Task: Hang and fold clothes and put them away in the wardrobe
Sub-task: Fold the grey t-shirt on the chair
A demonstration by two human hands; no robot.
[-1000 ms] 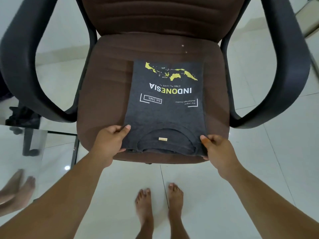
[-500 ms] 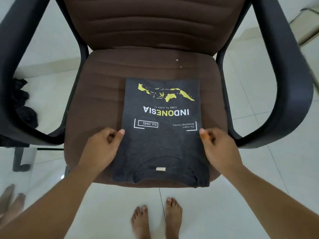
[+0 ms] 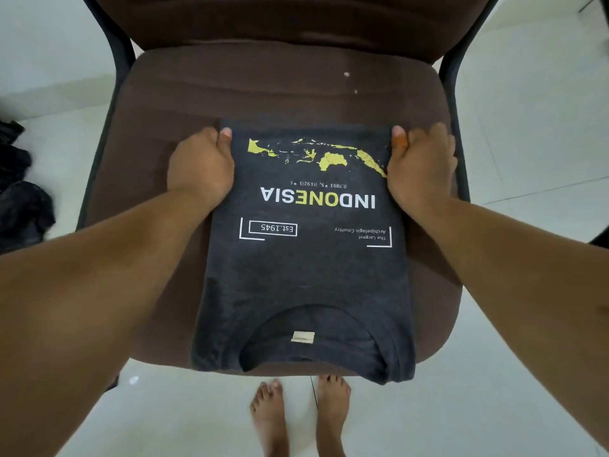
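T-shirt (image 3: 306, 275): dark grey tee, folded into a neat rectangle and lying flat on the chair seat (image 3: 158, 103). The print faces up and reads upside down from here: a yellow island map, "INDONESIA", "Est. 1945". The collar end with its little tan neck label (image 3: 302, 337) sits closest to the person and pokes a bit over the front edge of the seat.

Left hand (image 3: 201, 166): grabbing the far left corner of the shirt, thumb on top of the fabric, fingers curled round the side edge. So it's pinched on the tee.

Right hand (image 3: 421, 166): same deal on the far right corner, thumb on top, the rest of the fingers wrapped at the edge, gripping the cloth.

Chair: brown padded seat and backrest, black frame (image 3: 122, 51) at both sides. A couple of small pale specks on the cushion behind the shirt.

Floor (image 3: 527, 127): white glossy tiles. Two bare feet (image 3: 300, 417) right below the seat's front edge.

Off to the left: a dark heap of clothing (image 3: 19, 199) on the floor; can't tell what it is.
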